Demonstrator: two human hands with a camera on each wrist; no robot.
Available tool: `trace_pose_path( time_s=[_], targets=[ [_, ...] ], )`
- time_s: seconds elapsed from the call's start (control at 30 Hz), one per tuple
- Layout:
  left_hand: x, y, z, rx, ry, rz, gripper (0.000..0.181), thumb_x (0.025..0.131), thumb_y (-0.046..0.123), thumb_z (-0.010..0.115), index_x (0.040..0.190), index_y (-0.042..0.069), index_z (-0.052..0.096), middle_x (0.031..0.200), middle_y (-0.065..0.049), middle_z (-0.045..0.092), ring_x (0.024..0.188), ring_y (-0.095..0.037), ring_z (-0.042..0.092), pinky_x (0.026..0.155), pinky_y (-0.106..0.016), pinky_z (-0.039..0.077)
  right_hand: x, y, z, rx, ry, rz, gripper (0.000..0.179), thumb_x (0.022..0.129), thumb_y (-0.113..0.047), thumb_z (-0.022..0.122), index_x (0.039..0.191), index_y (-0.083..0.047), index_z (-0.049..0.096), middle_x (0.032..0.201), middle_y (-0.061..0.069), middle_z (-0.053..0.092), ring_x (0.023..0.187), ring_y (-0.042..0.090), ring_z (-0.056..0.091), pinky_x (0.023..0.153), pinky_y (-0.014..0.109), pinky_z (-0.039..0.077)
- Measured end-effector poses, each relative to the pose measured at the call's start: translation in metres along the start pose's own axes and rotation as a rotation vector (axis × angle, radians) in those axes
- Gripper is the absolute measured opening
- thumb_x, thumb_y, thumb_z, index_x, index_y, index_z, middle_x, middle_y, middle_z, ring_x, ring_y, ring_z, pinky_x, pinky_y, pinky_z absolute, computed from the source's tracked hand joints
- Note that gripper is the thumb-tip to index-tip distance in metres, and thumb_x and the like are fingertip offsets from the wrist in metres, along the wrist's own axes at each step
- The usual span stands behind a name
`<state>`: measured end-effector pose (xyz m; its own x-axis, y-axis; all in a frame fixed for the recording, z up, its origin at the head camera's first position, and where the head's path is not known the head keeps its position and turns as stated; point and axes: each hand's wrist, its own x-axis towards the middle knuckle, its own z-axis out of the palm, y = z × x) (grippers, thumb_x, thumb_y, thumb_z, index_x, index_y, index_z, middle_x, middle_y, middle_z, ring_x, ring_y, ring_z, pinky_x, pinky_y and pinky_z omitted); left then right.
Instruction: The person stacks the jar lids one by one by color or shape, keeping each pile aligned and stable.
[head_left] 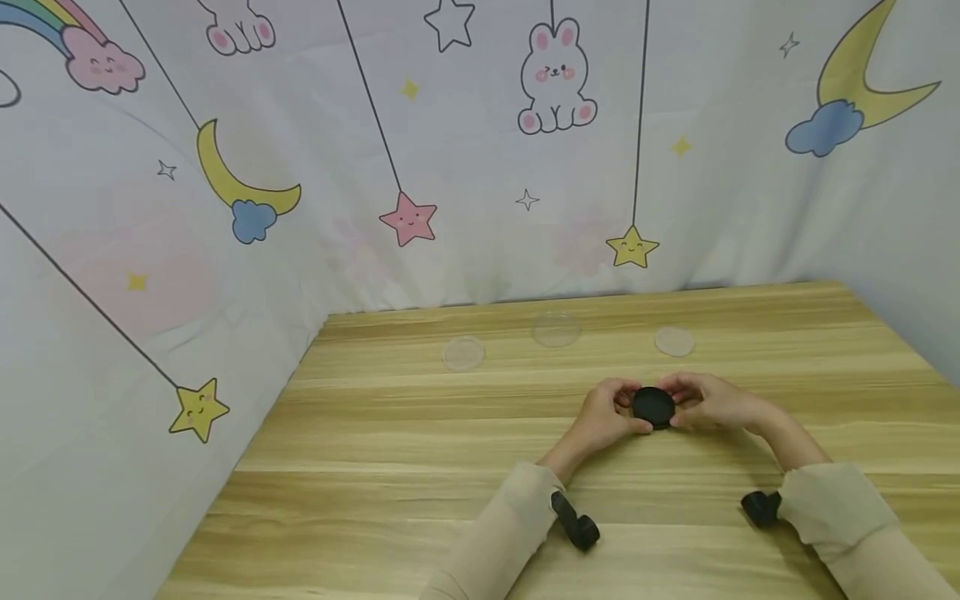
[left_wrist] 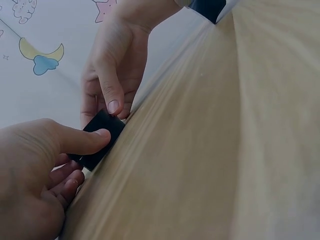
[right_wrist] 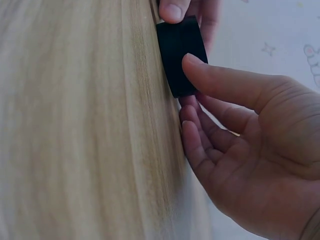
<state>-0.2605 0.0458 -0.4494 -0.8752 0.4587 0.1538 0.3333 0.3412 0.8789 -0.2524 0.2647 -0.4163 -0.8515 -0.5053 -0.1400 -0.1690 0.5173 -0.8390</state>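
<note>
At the far left of my head view, pale cloth printed with stars, moons and a rabbit forms the backdrop (head_left: pixel 480 158), and it runs along the far edge of a striped wooden table (head_left: pixel 375 467). On the table's far part, left of the hands, I see a clear round disc (head_left: pixel 463 353); a second clear disc (head_left: pixel 557 330) lies to its right and slightly farther off.

From the near edge a beige left sleeve (head_left: pixel 498 533) reaches in, a small black wrist camera (head_left: pixel 577 527) beside its cuff. The left hand (head_left: pixel 609 414) grasps the left side of a round, flat-topped black piece (head_left: pixel 654 407). Its thumb (left_wrist: pixel 85 141) presses the near side, and its other fingers curl round the far left.

The black piece sits directly between the two hands, in the right half of the scene, its round top facing up. I cannot tell whether its base touches the wood.

Beyond it, slightly to the right, lies a third clear disc (head_left: pixel 675 342). The right hand (head_left: pixel 712 402) grips the piece's right side: the thumb is on the near right, and the index finger reaches round the far right. My right wrist view shows its lower fingers curled below the thumb. Farther right are another wrist camera (head_left: pixel 761 508) and the beige right sleeve (head_left: pixel 847 508).
</note>
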Motion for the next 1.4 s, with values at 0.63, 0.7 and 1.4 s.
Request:
trace_pose_path(
  time_s=[0.63, 0.7, 1.4],
  targets=[
    [-0.001, 0.0, 0.004, 0.023, 0.022, -0.007, 0.054, 0.076, 0.007, 0.083, 0.125, 0.002, 0.06, 0.12, -0.009, 0.064, 0.09, 0.0, 0.053, 0.08, -0.012, 0.045, 0.0, 0.002, 0.0, -0.002, 0.0, 0.019, 0.068, 0.088, -0.016, 0.072, 0.139, 0.015, 0.04, 0.128, 0.029, 0.057, 0.107, 0.014, 0.056, 0.082, 0.015, 0.048],
    [-0.001, -0.001, 0.004, 0.02, 0.023, -0.001, 0.054, 0.076, 0.006, 0.082, 0.125, 0.002, 0.06, 0.121, -0.01, 0.064, 0.09, -0.001, 0.053, 0.08, -0.012, 0.045, 0.0, 0.002, 0.0, 0.003, -0.001, 0.015, 0.069, 0.088, -0.016, 0.072, 0.139, 0.015, 0.039, 0.128, 0.029, 0.057, 0.106, 0.012, 0.055, 0.082, 0.015, 0.047],
    [0.013, -0.009, -0.073, -0.262, 0.291, -0.133, 0.055, 0.085, 0.012, 0.075, 0.134, 0.0, 0.054, 0.131, -0.022, 0.058, 0.115, -0.032, 0.057, 0.09, -0.03, 0.051, 0.023, -0.075, 0.013, 0.003, 0.31, -0.041, 0.061, 0.099, -0.025, 0.058, 0.149, -0.001, 0.034, 0.147, 0.028, 0.041, 0.132, 0.043, 0.043, 0.105, 0.055, 0.042]
  ],
)
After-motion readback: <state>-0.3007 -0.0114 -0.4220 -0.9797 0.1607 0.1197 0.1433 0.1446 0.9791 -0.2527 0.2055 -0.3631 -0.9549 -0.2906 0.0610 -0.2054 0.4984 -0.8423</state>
